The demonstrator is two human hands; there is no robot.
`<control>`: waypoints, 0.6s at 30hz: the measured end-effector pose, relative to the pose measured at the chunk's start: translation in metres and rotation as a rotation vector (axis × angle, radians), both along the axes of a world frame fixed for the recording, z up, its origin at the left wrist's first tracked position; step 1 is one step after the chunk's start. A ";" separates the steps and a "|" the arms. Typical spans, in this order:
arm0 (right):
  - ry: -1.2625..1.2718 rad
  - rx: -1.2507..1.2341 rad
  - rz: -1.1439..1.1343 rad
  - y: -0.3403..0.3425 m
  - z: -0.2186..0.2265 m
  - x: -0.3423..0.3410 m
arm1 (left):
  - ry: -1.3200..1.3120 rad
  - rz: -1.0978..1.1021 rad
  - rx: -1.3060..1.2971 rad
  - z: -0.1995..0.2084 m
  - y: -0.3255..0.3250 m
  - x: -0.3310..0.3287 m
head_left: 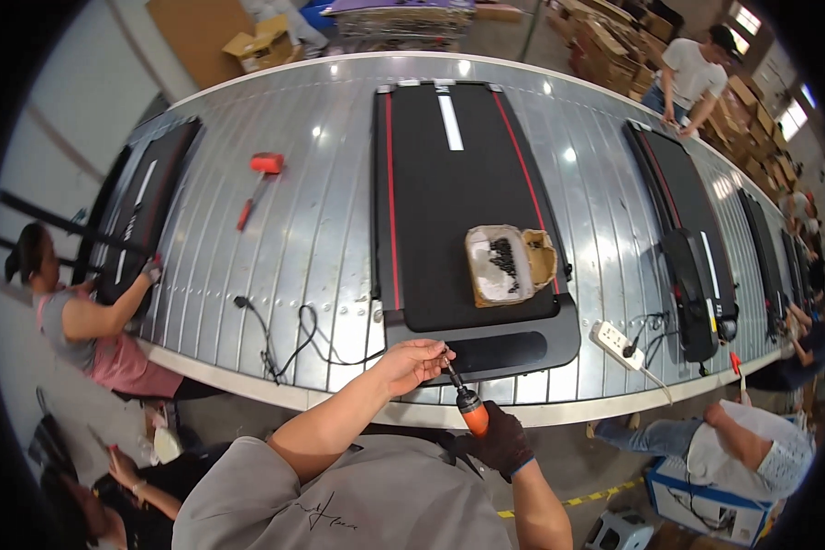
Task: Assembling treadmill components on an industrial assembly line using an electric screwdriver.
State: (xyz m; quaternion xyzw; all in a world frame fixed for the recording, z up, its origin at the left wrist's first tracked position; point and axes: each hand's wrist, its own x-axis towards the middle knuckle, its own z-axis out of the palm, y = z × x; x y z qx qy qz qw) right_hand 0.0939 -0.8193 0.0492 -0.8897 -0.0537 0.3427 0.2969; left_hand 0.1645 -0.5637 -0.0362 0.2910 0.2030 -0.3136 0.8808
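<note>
My right hand [502,442], in a dark glove, is wrapped round an orange and black power screwdriver [473,414]. Its long bit points up and to the left, toward the fingers of my bare left hand [412,366]. Those fingers are pinched together at the bit's tip; what sits between them is too small to name. Both hands are at the near end of a black treadmill [458,202] with red side stripes, which lies flat on the table. On its belt stands an open box [500,266] holding many small dark screws.
The ribbed metal table [321,183] bears a red mallet [266,165], a black power cord [275,353] and a white power strip [618,345]. More treadmills [147,211] lie left and right. Several people work around the table; one is at the left edge.
</note>
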 end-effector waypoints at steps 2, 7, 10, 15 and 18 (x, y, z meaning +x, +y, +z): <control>-0.022 0.042 0.010 0.001 -0.012 0.008 | -0.024 0.047 0.027 0.002 0.006 -0.005; -0.043 0.212 0.085 0.002 -0.027 0.019 | -0.034 0.145 0.130 0.012 0.018 -0.016; -0.059 0.243 0.128 0.006 -0.019 0.028 | -0.021 0.175 0.176 0.020 0.022 -0.020; -0.165 0.133 0.249 0.007 -0.025 0.044 | -0.118 0.180 0.366 0.027 0.027 -0.015; -0.244 0.147 0.290 -0.001 -0.036 0.054 | -0.475 0.043 0.558 0.035 0.037 -0.010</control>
